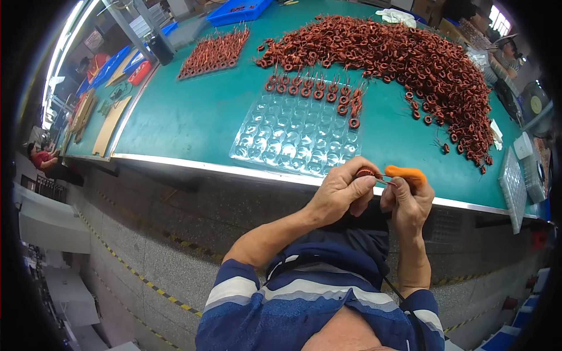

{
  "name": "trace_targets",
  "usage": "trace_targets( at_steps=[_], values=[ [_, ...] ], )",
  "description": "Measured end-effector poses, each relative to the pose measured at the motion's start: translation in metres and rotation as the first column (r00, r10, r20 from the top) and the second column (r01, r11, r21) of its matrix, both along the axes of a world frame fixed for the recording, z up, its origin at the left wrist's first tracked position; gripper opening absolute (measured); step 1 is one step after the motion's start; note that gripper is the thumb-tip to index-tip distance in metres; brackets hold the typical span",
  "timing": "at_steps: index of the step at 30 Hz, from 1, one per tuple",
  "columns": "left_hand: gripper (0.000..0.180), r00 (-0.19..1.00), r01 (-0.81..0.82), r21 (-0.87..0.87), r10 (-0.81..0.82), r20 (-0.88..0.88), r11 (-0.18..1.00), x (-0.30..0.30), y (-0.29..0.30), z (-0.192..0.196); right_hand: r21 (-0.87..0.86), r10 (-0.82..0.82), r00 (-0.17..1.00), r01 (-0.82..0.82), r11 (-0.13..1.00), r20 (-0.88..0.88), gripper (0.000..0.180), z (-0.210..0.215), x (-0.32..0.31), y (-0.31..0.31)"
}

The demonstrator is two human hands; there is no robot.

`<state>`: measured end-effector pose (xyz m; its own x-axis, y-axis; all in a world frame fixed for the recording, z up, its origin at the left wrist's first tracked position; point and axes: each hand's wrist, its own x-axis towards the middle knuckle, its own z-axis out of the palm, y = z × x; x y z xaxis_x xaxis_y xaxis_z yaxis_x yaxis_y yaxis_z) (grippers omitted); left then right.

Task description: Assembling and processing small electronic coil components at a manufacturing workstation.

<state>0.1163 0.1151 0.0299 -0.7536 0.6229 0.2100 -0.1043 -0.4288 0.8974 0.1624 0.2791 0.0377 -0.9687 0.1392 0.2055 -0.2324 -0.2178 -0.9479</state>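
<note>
a person's two hands meet just off the near edge of a green table (pixel 193 117), seen from above. the left hand (pixel 339 193) is closed, thumb and fingers pinching a small copper coil (pixel 366 173). the right hand (pixel 410 205) sits just right of it, fingers curled shut around an orange-handled tool (pixel 407 174) whose thin tip touches the coil's wire leads. the orange handle sticks out above the right thumb.

just beyond the held coil, on the table, lies a clear plastic tray (pixel 293 140) of round pockets. its far row and far right column hold more coils (pixel 316 90), leads pointing up; the pockets nearest the hands hold none. farther past the tray, and sweeping round to the right of the hands, a big loose heap of coils (pixel 410 58) covers the table. well off to the far left of the grip lies a smaller neat batch (pixel 213 52) with long leads. a second tray (pixel 514 184) rests to the right of the right hand, at the table's edge. below the hands, striped blue sleeves (pixel 234 286) come in from the lower edge.
</note>
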Motion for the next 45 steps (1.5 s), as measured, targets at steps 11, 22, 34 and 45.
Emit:
trace_targets(
  at_steps=[11, 22, 34, 45],
  values=[
    [0.024, 0.957, -0.267, -0.078, 0.255, -0.139, 0.961, -0.016, -0.002, -0.017, 0.066, -0.075, 0.981, 0.064, 0.996, 0.18, 0.031, -0.01, -0.015, 0.0],
    [0.029, 0.654, -0.227, -0.57, -0.311, -0.69, 0.789, -0.029, -0.028, 0.03, -0.301, 0.314, 0.875, -0.207, 0.931, 0.369, 0.018, -0.008, -0.021, 0.007],
    [0.013, 0.093, -0.585, -0.394, -0.423, -0.901, 0.709, -0.036, -0.025, 0.001, 0.019, 0.22, 0.857, -0.258, 0.966, 0.466, 0.02, -0.019, -0.03, 0.008],
    [0.033, 0.998, -0.066, 0.134, 0.065, 0.014, 0.989, -0.016, -0.012, -0.035, 0.063, 0.232, 0.92, -0.265, 0.962, 0.315, 0.023, -0.005, -0.044, 0.003]
  ],
)
